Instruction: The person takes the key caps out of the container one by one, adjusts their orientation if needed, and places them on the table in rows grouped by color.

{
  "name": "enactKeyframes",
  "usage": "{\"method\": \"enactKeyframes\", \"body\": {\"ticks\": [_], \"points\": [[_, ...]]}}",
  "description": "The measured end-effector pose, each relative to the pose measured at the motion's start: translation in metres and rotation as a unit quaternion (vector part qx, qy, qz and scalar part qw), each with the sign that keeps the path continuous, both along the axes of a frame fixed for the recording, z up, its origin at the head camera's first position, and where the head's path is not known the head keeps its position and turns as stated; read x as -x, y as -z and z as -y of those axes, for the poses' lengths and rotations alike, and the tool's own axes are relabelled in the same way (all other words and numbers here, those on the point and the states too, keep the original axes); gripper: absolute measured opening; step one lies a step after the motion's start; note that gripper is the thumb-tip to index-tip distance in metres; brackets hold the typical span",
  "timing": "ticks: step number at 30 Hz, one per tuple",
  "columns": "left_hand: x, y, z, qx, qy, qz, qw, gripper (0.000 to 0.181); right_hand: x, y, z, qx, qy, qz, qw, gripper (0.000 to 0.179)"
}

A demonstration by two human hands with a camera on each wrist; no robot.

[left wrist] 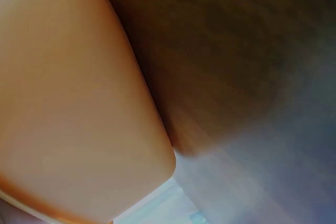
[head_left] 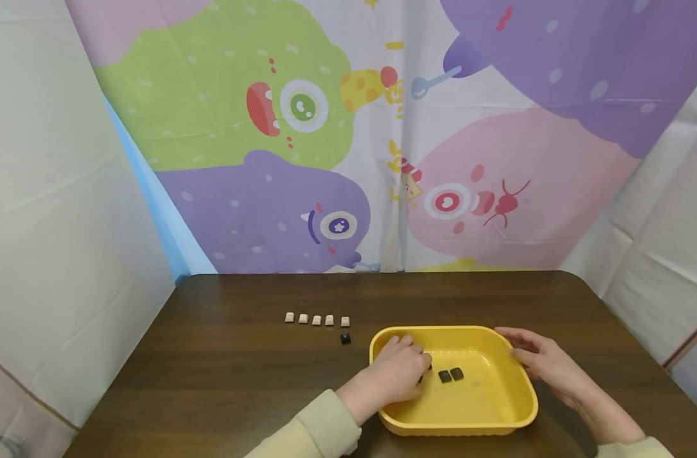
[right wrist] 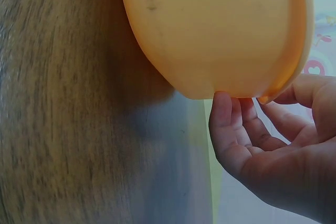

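Two sleeves [head_left: 329, 421], two hands [head_left: 397, 371], one tub [head_left: 486, 404], five white keycaps [head_left: 317, 320]

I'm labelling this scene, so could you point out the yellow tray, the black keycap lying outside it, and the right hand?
Yellow tray [head_left: 474, 404]: head view, on its bare inner floor.
Black keycap [head_left: 345, 339]: head view, on its top.
Right hand [head_left: 549, 366]: head view, on the middle of the hand.

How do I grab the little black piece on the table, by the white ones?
Pinch the black piece by its left and right sides, coming from above. It's small and low on the table, those sides look free, and the rightmost white piece sits close behind.
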State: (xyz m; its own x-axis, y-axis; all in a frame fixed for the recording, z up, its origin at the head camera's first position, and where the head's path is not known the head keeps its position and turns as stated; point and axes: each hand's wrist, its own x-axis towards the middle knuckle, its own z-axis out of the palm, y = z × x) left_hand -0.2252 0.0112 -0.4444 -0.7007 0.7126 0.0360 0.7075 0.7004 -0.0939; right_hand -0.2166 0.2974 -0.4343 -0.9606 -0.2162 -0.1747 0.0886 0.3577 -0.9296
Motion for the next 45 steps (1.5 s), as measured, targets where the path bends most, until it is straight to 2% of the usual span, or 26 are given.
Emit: {"method": "enactKeyframes", "body": {"ticks": [13, 20, 33, 38, 45], "points": [[0.000, -0.003, -0.001, 0.001, -0.012, 0.012, 0.9999, 0.019, 0.000, 0.000, 0.000, -0.008, 0.002, 0.000, 1.0000, 0.053], [0.000, -0.016, 0.005, -0.005, -0.010, 0.008, 0.9999, 0.021, 0.001, 0.000, -0.001, -0.007, -0.002, 0.000, 1.0000, 0.053], [0.001, -0.040, 0.023, -0.036, 0.011, -0.043, 0.9983, 0.019, 0.001, 0.000, -0.001, -0.003, -0.005, 0.002, 1.0000, 0.054], [0.001, -0.049, 0.030, -0.051, 0.008, -0.053, 0.9973, 0.024, 0.000, -0.001, 0.000, -0.001, -0.005, 0.005, 1.0000, 0.054], [0.001, -0.064, 0.041, -0.073, -0.002, -0.069, 0.9949, 0.021, 0.000, -0.002, 0.000, -0.004, -0.001, 0.002, 1.0000, 0.053]]}}
